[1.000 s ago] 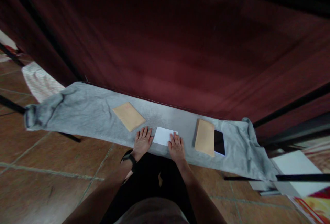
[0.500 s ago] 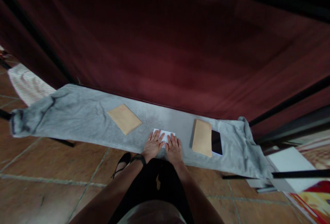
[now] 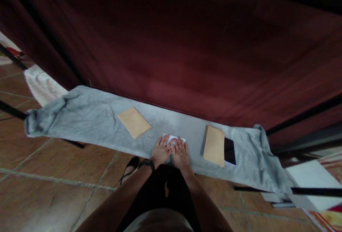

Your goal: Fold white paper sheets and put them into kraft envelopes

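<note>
A small white paper lies on the grey cloth near its front edge, mostly covered by both hands. My left hand rests flat on its left part, fingers spread. Flat on the right part is my right hand, its fingers extended and the thumbs nearly touching. Left of the hands, a brown envelope lies at an angle. To the right, a stack of brown envelopes partly overlaps a dark-screened tablet or phone.
The grey cloth covers a long narrow surface, bunched at both ends. Behind it hangs a dark red curtain. Black bars stick out at the sides. White boards stand low at the right.
The view has shifted, so the cloth and envelopes appear slightly further right. Both hands have drawn a little closer together on the white paper.
</note>
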A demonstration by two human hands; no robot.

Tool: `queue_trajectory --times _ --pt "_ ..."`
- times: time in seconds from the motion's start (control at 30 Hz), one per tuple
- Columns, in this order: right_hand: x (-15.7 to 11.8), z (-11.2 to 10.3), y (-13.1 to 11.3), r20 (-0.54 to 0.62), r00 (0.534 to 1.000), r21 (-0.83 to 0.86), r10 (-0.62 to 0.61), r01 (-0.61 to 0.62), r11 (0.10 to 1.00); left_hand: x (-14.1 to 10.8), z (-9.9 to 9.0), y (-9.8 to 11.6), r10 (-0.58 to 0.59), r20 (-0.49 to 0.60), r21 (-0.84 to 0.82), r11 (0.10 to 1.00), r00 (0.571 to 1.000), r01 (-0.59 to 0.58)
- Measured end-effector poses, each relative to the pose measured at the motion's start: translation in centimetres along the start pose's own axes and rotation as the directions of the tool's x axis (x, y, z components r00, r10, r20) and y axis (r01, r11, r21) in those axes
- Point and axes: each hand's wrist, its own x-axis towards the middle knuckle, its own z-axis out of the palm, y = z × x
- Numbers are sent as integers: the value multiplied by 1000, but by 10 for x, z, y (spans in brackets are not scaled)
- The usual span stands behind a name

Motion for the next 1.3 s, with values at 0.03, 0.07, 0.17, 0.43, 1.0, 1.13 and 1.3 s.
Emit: queue_trajectory --times 0.03,0.07,0.17,0.43,1.0,1.13,1.3 --pt "-1 1 3 -8 1000 -10 5 -5 1000 0 0 0 -4 -3 -2 1000 1000 4" --pt "-2 2 5 -15 1000 -20 14 -14 1000 0 1 0 -7 -4 -4 1000 1000 7" --pt "-4 1 15 -24 999 -48 39 -40 998 0 4 0 -17 -7 -9 1000 1000 17" --pt "-9 -2 28 -39 996 -61 79 -82 995 2 5 -7 -120 -9 17 993 993 120" --pt "-12 -1 27 -62 993 -50 97 -100 994 -14 -6 -31 -70 -13 28 997 997 70" --pt "-12 0 26 -65 991 -44 113 -117 992 -30 -10 -37 -17 -15 29 999 1000 18" --pt "-12 0 26 -81 991 -25 110 -112 993 -49 -14 -40 8 -16 21 1000 1000 -8"
